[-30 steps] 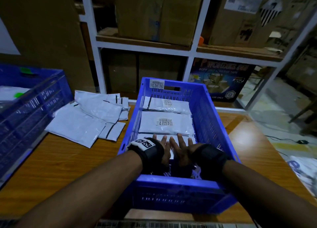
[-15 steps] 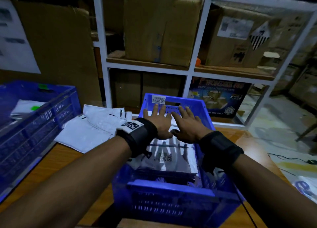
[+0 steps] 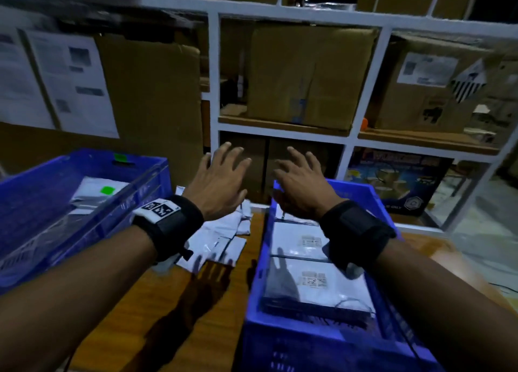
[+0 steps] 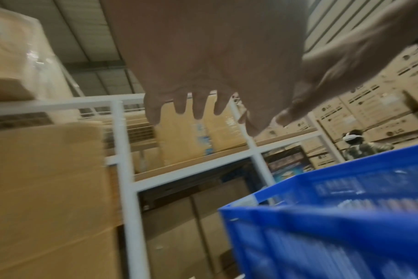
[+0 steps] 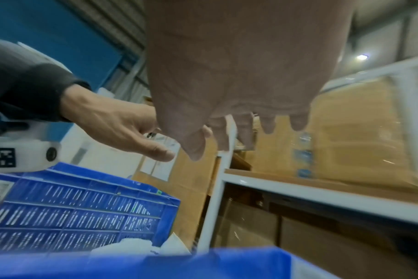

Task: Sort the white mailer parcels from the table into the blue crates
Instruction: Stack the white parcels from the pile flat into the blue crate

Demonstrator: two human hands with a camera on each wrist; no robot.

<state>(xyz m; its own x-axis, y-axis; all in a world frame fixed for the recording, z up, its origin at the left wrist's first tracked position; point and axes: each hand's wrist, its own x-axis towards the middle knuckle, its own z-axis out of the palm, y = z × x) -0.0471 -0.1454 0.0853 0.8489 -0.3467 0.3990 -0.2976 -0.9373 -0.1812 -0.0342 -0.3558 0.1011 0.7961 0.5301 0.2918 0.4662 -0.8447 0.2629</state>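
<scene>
Both hands are raised in the air, fingers spread, holding nothing. My left hand (image 3: 221,175) hovers above the pile of white mailer parcels (image 3: 221,237) lying on the wooden table (image 3: 173,301). My right hand (image 3: 302,181) hovers over the far end of the near blue crate (image 3: 314,341), which holds white mailers with barcode labels (image 3: 308,282). A second blue crate (image 3: 70,220) at the left holds mailers, one with a green sticker. The wrist views show the left palm (image 4: 203,62) and the right palm (image 5: 239,66) open and empty.
A white metal rack (image 3: 347,141) filled with cardboard boxes (image 3: 305,74) stands right behind the table. A large flat carton with papers taped on it (image 3: 67,77) leans at the back left. Another person (image 4: 360,145) stands far off in the left wrist view.
Both hands rose out of the near crate and moved forward and up, fingers spreading. The left hand swung left over the mailer pile. My view tilted upward.
</scene>
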